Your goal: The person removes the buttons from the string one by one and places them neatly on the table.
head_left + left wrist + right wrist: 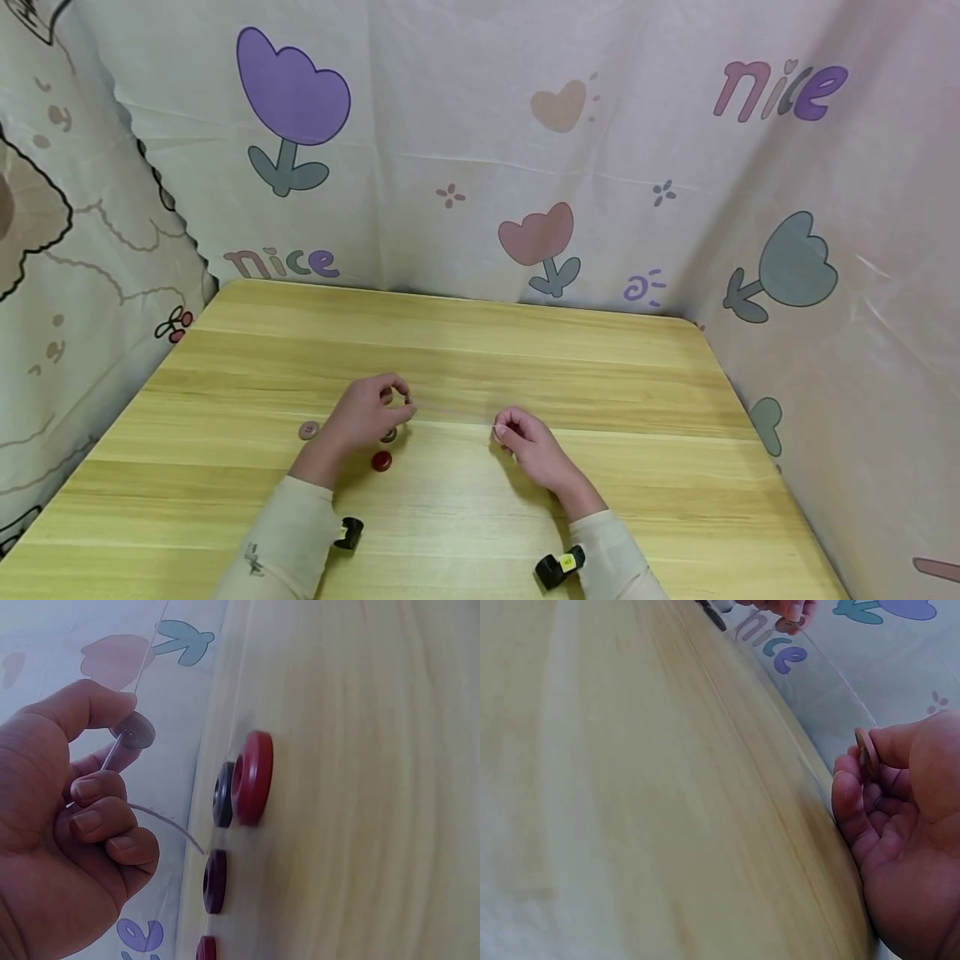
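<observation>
My left hand [367, 412] is raised over the left half of the table, its thumb and index finger pinching a greyish round button [136, 732]. A pale thread [111, 754] meets this button's face, and a loose tail of it curves out below the curled fingers. To the right, my right hand [531, 446] holds a brown button [867, 754] between thumb and fingers. The thread stretches thinly across the gap between both hands. Under the left hand lie a red button [382, 461] and a dark button [388, 435]; a tan button [308, 430] sits left of the wrist.
The wooden table [450, 525] reaches back to a printed cloth [450, 108] hung behind and along the sides. In the left wrist view, a dark purple button [215, 881] and another red button [206, 949] line up beyond the nearer ones.
</observation>
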Motion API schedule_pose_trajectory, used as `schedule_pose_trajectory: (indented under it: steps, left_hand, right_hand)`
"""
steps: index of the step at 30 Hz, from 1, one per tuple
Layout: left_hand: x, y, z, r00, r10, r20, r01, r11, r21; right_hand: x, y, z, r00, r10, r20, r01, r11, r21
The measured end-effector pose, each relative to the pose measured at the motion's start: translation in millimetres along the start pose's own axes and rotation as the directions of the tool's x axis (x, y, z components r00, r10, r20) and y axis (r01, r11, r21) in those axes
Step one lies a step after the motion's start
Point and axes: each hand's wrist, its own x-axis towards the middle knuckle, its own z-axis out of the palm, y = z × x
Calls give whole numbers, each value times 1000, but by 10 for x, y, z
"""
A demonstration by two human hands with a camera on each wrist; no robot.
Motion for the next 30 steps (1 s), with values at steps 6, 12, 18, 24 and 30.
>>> schedule_pose_trajectory:
  steps: [6,12,18,24,30]
  left_hand:
    - [-24,-31,-66,1000,1,-26,-1,1000,-5]
    - [-28,-94,-128,999,1,-45,-1,1000,-4]
    - [-38,-148,-163,999,-23,-44,22,1000,-9]
    - [-50,-187,-201,998,-19,-63,18,1000,-7]
    - [-59,-228,-240,997,-19,-77,19,1000,-6]
  right_hand:
    - [-1,-2,3,1000,-16,1,16,1000,5]
    - [-3,-4,3,1000,-15,-3,15,1000,3]
    - [-5,-2,7,1000,-18,2,18,1000,-1]
    - [-4,3,13,1000,-23,2,23,1000,-3]
    - [-4,-11,18,1000,-22,5,22,1000,-5]
